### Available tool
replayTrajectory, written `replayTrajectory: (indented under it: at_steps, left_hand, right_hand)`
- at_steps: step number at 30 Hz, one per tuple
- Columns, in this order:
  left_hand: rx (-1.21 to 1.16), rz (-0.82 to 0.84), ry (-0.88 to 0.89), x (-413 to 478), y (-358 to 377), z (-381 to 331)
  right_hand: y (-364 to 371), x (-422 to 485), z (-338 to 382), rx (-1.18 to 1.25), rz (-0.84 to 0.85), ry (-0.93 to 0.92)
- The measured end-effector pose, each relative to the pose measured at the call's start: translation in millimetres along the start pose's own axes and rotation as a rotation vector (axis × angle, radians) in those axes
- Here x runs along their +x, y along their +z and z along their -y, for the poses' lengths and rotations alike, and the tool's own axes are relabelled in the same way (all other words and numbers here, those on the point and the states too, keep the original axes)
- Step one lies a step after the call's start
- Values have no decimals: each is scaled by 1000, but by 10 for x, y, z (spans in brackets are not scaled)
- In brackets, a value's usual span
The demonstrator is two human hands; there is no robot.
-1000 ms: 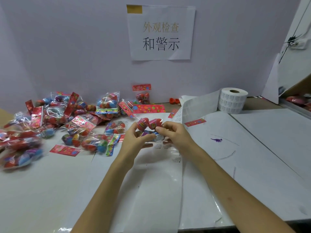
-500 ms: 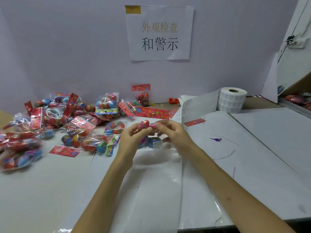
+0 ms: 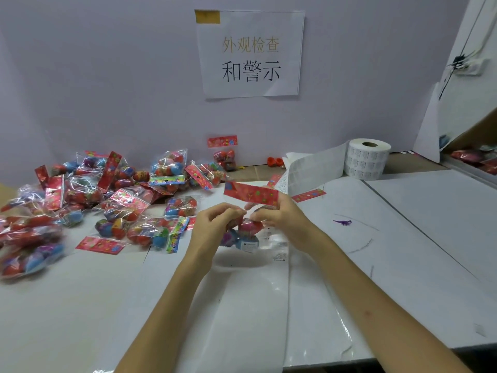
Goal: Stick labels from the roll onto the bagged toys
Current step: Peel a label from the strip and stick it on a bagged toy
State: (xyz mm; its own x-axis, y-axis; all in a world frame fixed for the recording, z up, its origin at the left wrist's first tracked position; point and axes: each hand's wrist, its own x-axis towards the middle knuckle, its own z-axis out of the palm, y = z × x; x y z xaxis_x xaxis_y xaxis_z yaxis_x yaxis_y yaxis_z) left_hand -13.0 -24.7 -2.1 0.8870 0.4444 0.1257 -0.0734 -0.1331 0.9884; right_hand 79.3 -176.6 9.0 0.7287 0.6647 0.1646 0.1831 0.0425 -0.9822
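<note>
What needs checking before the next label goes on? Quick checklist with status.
1. Bagged toy held in both hands: ok, left hand and right hand grip it.
2. Red header card upright, clear of the fingers: ok.
3. Label already on this bag: ok, one white label shows low on it.
4. Label roll within reach, strip fed out: ok.
5. Fresh label on a fingertip: cannot tell.

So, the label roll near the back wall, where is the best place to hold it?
Probably grip the label roll around its round side wall, coming from above. It stands upright with the core hole facing up, and its loose strip trails left, so take the right side.
</note>
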Motion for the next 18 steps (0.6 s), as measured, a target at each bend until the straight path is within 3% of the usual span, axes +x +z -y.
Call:
replayTrajectory:
  at_steps: [4,11,14,18]
  left_hand:
    - [30,1,-22,-15,5,-22]
    - [128,27,16,-41,39,-20]
    - [199,57,29,-31,51,-21]
    - [74,18,25,-4,85,6]
  right_hand:
    - [2,7,-17,38,18,-2]
    - [-139,5,17,-164,-26,-75]
    - [-222,9,51,-257,1,-29]
    - [-381,-4,113,-208,84,108]
